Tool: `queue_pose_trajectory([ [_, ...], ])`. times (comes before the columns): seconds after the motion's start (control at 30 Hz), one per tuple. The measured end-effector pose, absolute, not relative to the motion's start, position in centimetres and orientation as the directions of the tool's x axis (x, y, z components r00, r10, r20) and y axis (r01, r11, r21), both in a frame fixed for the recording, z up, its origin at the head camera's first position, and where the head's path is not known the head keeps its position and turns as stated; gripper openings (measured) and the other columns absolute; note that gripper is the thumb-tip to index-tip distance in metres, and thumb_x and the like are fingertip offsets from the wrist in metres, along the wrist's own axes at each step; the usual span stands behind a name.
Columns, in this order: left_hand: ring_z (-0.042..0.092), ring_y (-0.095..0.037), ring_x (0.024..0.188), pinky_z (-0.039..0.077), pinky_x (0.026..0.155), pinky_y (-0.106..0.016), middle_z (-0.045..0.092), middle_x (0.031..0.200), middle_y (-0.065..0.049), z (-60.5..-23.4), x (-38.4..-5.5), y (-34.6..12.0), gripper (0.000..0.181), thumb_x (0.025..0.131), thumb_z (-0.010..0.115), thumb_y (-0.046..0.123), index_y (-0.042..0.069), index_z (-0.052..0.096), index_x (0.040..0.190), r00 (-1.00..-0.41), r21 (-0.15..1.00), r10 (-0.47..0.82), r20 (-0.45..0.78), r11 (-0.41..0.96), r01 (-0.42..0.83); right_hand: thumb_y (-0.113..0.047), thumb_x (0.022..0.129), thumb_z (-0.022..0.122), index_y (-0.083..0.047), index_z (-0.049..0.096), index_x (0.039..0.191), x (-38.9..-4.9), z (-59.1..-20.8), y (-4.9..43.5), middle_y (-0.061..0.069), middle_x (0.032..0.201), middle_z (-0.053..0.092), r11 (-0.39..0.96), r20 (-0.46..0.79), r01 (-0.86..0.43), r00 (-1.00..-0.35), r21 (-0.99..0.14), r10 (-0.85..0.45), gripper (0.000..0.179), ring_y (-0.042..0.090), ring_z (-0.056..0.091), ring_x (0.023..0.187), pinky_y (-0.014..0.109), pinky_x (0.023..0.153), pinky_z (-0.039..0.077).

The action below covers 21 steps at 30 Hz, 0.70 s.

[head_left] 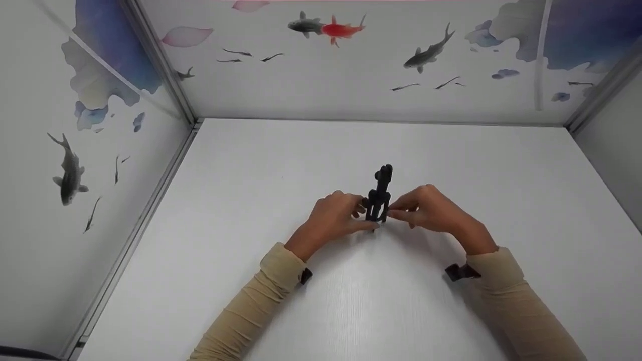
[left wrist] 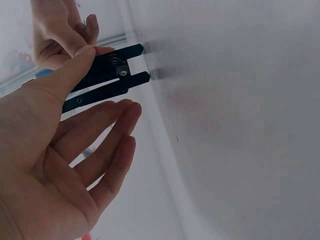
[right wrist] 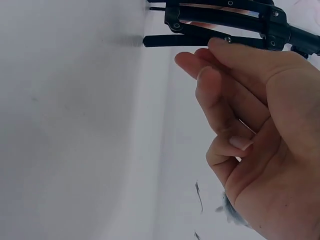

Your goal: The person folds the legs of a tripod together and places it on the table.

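Note:
A small black tripod (head_left: 382,186) stands upright on the white table in the head view, its legs close together and pointing down. My left hand (head_left: 335,214) holds it from the left, thumb along the near side. In the left wrist view that thumb lies on the tripod (left wrist: 102,96) near its leg ends, and the other fingers are loosely bent below. From the right, my right hand (head_left: 432,208) pinches one leg between thumb and index finger. The right wrist view shows this leg (right wrist: 170,40) angled slightly away from the tripod's centre column.
The white table (head_left: 241,165) is bordered by a back wall (head_left: 351,95) and a left wall (head_left: 30,225), both printed with fish. A metal frame strip (head_left: 135,240) runs along the left edge. Small black devices (head_left: 461,272) sit at both sleeve cuffs.

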<state>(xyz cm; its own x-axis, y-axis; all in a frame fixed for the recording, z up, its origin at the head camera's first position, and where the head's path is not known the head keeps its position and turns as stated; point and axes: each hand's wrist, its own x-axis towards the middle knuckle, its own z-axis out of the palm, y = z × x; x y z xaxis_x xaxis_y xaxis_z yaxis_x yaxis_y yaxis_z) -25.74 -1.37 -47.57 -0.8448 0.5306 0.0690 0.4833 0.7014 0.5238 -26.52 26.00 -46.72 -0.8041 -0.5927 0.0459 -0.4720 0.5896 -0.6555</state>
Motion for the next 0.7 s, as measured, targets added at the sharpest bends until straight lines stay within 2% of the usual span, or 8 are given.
queue_pose_trajectory([
  [0.17, 0.079, -0.008, 0.091, 0.060, 0.075, -0.031, 0.086, 0.100, 0.002, -47.5, -25.7, -1.2, 0.037, 0.092, 0.087, 0.048, 0.014, 0.082, 0.105, -0.841, 0.530, 0.534, 0.089, 0.689, 0.494, -0.018, 0.103, 0.077, -0.017, 0.087, 0.112, -26.6, -46.9, 25.7, 0.003, 0.097, 0.086, 0.572, 0.041, -0.455, -0.805, -0.683, -0.592, 0.014, 0.017, 0.076, 0.064, 0.024, 0.067, 0.056],
  [0.37, 0.077, -0.008, 0.087, 0.054, 0.069, -0.026, 0.086, 0.097, 0.001, -47.5, -25.6, -1.1, 0.033, 0.091, 0.089, 0.043, 0.012, 0.084, 0.102, -0.828, 0.530, 0.546, 0.130, 0.667, 0.524, -0.017, 0.103, 0.076, -0.016, 0.087, 0.111, -26.3, -47.1, 25.3, 0.003, 0.097, 0.086, 0.575, 0.014, -0.406, -0.825, -0.710, -0.565, 0.014, 0.010, 0.081, 0.078, 0.023, 0.071, 0.055],
  [0.7, 0.074, -0.005, 0.083, 0.047, 0.067, -0.022, 0.086, 0.097, 0.000, -47.8, -25.7, -1.0, 0.028, 0.090, 0.090, 0.037, 0.012, 0.085, 0.102, -0.809, 0.589, 0.569, 0.147, 0.607, 0.534, -0.014, 0.102, 0.077, -0.011, 0.086, 0.112, -25.9, -47.7, 24.9, 0.009, 0.105, 0.085, 0.517, -0.002, -0.316, -0.852, -0.796, -0.524, 0.014, 0.016, 0.083, 0.083, 0.023, 0.082, 0.060],
])
